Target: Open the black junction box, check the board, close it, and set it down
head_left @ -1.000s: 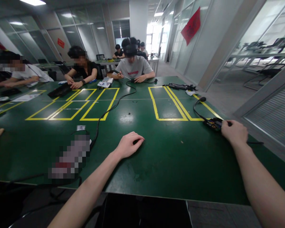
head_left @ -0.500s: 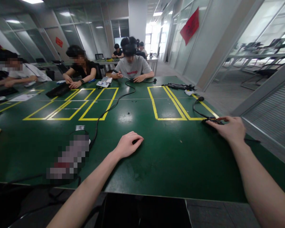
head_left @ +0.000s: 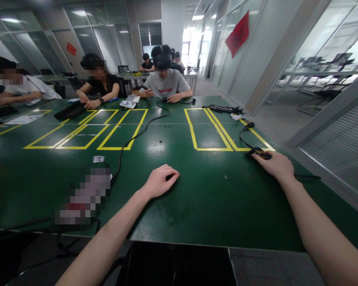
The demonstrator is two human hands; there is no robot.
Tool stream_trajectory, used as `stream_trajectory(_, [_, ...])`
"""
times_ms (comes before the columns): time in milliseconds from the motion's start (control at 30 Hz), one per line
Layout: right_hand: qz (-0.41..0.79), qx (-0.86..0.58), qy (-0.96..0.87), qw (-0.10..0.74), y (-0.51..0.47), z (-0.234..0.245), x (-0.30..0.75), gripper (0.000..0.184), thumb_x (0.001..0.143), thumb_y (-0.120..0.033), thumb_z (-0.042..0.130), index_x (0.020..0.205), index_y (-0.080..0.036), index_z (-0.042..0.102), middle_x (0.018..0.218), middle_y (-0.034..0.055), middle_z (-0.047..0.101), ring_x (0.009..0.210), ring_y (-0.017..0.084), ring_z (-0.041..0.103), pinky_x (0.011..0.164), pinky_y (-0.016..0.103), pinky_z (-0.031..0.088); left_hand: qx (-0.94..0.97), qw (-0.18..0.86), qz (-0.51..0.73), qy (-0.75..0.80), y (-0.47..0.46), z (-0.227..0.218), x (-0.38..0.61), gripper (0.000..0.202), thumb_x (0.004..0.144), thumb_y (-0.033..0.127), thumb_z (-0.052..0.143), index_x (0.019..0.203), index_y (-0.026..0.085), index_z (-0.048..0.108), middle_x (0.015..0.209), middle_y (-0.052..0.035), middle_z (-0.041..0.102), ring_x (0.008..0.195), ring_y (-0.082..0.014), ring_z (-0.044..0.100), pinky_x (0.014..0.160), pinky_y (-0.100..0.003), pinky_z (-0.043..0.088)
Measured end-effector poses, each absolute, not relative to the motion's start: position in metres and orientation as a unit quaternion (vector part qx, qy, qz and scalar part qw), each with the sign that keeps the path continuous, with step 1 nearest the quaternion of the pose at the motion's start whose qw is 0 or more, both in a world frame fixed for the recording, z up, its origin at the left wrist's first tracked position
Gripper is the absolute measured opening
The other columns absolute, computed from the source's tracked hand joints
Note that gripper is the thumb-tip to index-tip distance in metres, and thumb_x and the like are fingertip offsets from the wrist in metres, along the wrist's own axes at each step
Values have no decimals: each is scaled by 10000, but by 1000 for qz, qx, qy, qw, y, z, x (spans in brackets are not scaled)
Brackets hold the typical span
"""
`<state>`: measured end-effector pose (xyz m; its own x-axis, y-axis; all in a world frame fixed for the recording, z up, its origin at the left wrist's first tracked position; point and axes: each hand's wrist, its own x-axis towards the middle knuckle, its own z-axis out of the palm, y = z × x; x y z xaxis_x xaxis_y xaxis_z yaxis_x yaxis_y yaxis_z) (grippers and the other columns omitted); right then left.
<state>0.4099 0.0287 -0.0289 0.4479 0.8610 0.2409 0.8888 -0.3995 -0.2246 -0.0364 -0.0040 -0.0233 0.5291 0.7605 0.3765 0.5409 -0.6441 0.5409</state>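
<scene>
My right hand lies at the right side of the green table, fingers closed over a small black device with orange marks. A black cable runs from the device to a small round black end by the yellow tape lines. My left hand rests knuckles-up on the table's middle with its fingers curled under. A dark spot shows beneath those fingers; I cannot make out what it is.
Yellow tape rectangles mark the tabletop. A black cable crosses the middle toward a person in a grey shirt at the far side. Two more people sit at the far left. A black tool lies far right.
My right hand has slid from beside the black device onto it and drawn it a little to the left. My left hand has stayed in place.
</scene>
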Motion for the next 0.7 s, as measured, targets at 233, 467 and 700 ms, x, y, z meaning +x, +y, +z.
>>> stream_trajectory(233, [9,-683,-688,244,22,-33,304,328,879,-477,647,998,-201,779,1063,116,759,916,286,717,690,334,525,843,203,320,383,-4,-24,-35,205,968,232,572,1097,212,731,965,-43,750,910,-189,687,834,-324,555])
stream_trajectory(467, [137,-376,-882,247,-13,-37,195,225,856,-342,726,1043,-217,739,985,54,711,857,207,705,744,301,543,873,165,331,318,-10,-18,-39,530,797,498,796,1223,211,666,1213,-116,679,1135,-273,633,976,-413,525])
stream_trajectory(700, [241,-314,-862,316,-17,-27,198,392,802,-297,794,1170,-229,678,1126,70,656,972,209,673,861,338,556,907,139,260,302,-8,-17,-40,743,647,660,859,1193,200,654,1065,-81,724,989,-267,655,898,-408,506])
